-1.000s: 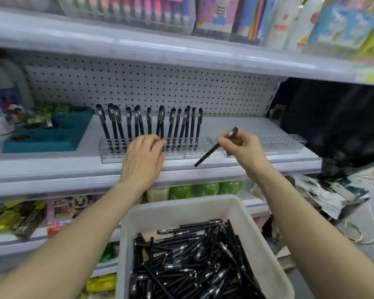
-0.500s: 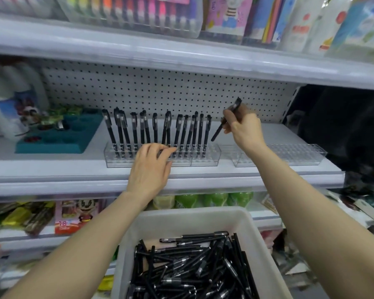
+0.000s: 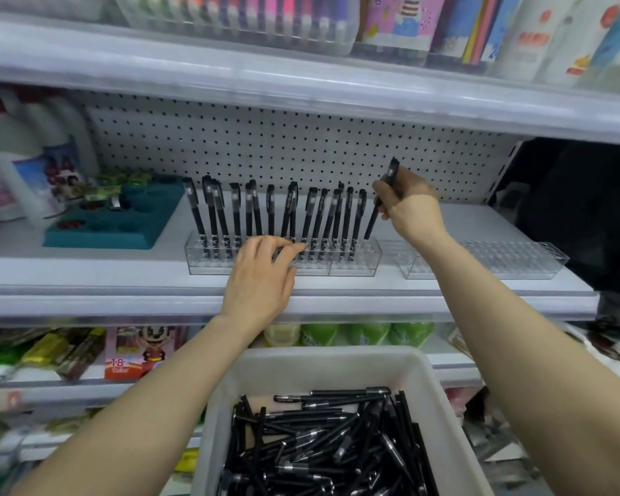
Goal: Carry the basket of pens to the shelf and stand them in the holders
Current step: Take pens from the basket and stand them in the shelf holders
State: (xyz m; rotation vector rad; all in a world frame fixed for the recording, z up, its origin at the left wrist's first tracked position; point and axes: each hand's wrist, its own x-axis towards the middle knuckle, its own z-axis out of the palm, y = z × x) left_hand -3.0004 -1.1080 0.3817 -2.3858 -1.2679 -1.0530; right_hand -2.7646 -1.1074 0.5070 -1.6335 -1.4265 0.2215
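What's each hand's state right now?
Left hand: open, fingers resting on the clear holder, holding nothing.
Right hand: closed on a black pen, tip at the holder's right end.

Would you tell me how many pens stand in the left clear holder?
15 standing pens, in a row along the left clear holder; they overlap, so one may be hidden. The right hand grips another pen.

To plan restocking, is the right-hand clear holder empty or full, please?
Empty: the right holder shows only bare slots, nothing standing in them.
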